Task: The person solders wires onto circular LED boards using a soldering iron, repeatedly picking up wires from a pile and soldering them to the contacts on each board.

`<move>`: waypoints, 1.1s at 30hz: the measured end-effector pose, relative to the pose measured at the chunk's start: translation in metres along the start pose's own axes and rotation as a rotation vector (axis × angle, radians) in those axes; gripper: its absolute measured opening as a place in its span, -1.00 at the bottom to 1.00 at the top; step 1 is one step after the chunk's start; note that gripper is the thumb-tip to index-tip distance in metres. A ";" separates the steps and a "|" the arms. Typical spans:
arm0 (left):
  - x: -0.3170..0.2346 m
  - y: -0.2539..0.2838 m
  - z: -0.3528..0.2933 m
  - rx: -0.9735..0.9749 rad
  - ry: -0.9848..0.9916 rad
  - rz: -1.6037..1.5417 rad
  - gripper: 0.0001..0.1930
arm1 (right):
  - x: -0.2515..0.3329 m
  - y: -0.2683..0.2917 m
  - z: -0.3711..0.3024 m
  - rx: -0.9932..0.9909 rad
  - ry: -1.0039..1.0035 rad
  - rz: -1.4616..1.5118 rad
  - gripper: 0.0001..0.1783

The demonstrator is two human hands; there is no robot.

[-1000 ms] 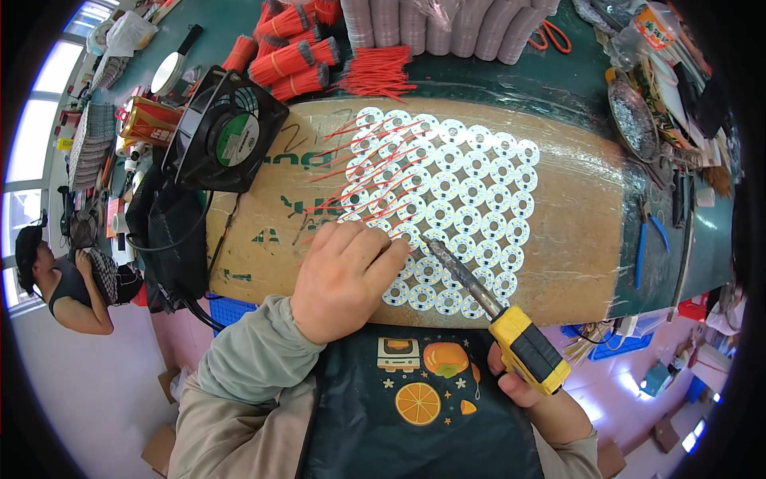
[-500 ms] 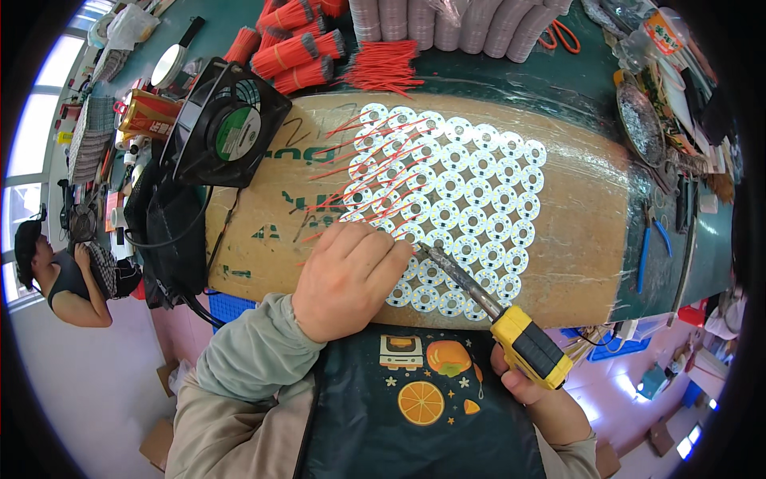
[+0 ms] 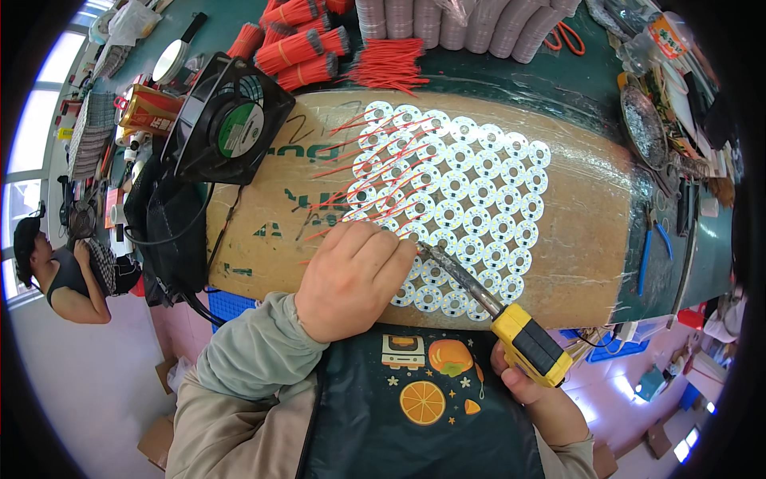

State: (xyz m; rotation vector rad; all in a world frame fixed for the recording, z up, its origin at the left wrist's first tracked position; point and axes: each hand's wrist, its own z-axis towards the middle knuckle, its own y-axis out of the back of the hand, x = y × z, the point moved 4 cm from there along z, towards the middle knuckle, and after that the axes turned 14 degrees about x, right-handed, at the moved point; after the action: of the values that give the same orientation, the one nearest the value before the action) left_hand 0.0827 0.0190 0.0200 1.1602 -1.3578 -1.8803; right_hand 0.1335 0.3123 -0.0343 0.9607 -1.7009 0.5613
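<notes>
Rows of round white LED boards (image 3: 483, 191), each with a hole in its middle, lie on a sheet of brown cardboard (image 3: 578, 239). Thin red wires (image 3: 339, 170) run leftward from the boards on the left side. My left hand (image 3: 351, 275) is closed over the near left boards in a pinch. A thin red wire seems to be between its fingertips, mostly hidden by the hand. My right hand (image 3: 519, 379) is wrapped round the yellow and black handle of a soldering iron (image 3: 533, 343). The iron's dark tip meets a board right beside my left fingertips.
At the left stands a black fan (image 3: 231, 124). Bundles of red wire (image 3: 291, 52), a loose wire pile (image 3: 388, 64) and grey stacked rolls (image 3: 479, 28) sit at the back. Blue-handled pliers (image 3: 645, 259) and a round metal dish (image 3: 642, 120) lie right. Another person (image 3: 72, 279) sits far left.
The whole view has shifted slightly, with the boards a little further right in it. Both hands and the iron tip keep nearly the same places over the boards.
</notes>
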 end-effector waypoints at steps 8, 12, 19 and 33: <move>0.000 0.001 0.001 0.009 -0.001 0.007 -0.71 | 0.008 0.001 0.000 -0.066 0.105 0.052 -0.58; 0.000 0.002 0.001 0.018 0.000 0.001 -0.71 | 0.011 0.000 0.002 -0.111 0.159 0.148 -0.60; -0.003 0.002 0.002 0.019 0.048 0.022 -0.72 | 0.018 0.002 0.003 -0.130 0.221 0.274 -0.63; -0.003 0.008 -0.023 -0.057 0.056 -0.063 -0.69 | 0.018 0.002 -0.004 -0.036 0.148 0.049 -0.60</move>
State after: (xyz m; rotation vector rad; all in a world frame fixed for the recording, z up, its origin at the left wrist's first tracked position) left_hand 0.1036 0.0082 0.0259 1.2312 -1.2424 -1.9029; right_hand 0.1317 0.3105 -0.0161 0.8337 -1.6002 0.6172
